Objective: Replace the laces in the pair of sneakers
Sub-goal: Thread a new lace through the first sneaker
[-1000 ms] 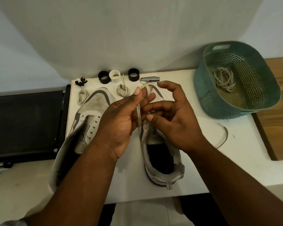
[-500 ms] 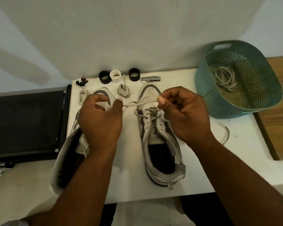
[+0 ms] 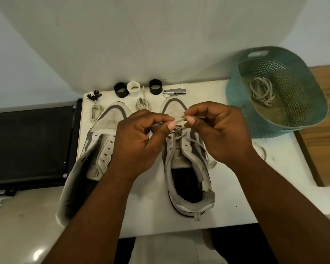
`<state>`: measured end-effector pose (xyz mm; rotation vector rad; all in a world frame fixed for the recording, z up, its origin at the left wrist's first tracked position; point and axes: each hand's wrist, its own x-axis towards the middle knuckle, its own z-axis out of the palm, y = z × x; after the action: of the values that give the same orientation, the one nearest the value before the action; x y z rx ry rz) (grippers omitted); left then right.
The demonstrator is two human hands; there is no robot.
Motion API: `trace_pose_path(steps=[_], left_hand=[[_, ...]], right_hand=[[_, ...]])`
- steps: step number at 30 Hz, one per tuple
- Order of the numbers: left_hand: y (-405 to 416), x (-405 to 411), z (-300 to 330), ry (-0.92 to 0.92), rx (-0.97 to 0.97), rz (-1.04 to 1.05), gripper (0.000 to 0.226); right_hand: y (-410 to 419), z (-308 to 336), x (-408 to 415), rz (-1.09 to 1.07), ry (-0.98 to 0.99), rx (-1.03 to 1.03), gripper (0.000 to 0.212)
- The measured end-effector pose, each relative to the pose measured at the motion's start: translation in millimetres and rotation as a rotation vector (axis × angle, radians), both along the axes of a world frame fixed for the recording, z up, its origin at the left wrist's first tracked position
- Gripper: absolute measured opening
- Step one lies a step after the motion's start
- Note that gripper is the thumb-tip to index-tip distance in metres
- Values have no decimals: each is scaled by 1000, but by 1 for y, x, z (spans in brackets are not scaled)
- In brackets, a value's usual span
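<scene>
A: Where are the sneakers sitting?

B: Both are lying on the white surface [image 3: 236,197], side by side. The right sneaker [image 3: 187,168] is running its long axis near to far, toe pointing far toward the wall, heel opening facing the person. The left sneaker [image 3: 103,141] is lying the same way but angled, its toe leaning slightly right and its heel hanging over the near left edge.

A: Lace state?

B: The left sneaker's eyelets are showing bare. On the right sneaker a beige lace [image 3: 179,121] is crossing the far eyelets, with loose ends trailing off its right side.

A: Hands?

B: Both are hovering over the right sneaker's toe area, thumbs nearly meeting. The left hand [image 3: 139,141] is pinching the lace between thumb and forefinger; the right hand [image 3: 217,130] is pinching it too, with a short stretch running between the two grips, roughly left to right.

A: Anything else around?

B: A teal basket [image 3: 312,103] is standing at the far right with a lace bundle [image 3: 261,88] inside. Along the far edge two black rings [image 3: 120,89], a white ring [image 3: 133,88] and a metal clipper [image 3: 174,91] are lining up. Two coiled laces [image 3: 142,103] are lying near the toes. Small dark pieces [image 3: 94,95] are sitting at the far left corner.
</scene>
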<state>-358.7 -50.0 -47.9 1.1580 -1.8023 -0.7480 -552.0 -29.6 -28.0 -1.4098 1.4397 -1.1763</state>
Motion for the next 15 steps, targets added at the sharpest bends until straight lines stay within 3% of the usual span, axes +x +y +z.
trace_pose_path(steps=[2, 5, 9, 15], left_hand=[[-1, 0, -3, -31, 1, 30, 11], [-3, 3, -6, -168, 9, -42, 32], [0, -1, -5, -51, 15, -204, 23], [-5, 3, -8, -62, -7, -148, 14]], right_hand=[[2, 0, 1, 33, 85, -15, 18], [5, 1, 5, 114, 198, -10, 12], [6, -3, 7, 121, 253, 17, 14], [8, 3, 9, 178, -24, 187, 5]])
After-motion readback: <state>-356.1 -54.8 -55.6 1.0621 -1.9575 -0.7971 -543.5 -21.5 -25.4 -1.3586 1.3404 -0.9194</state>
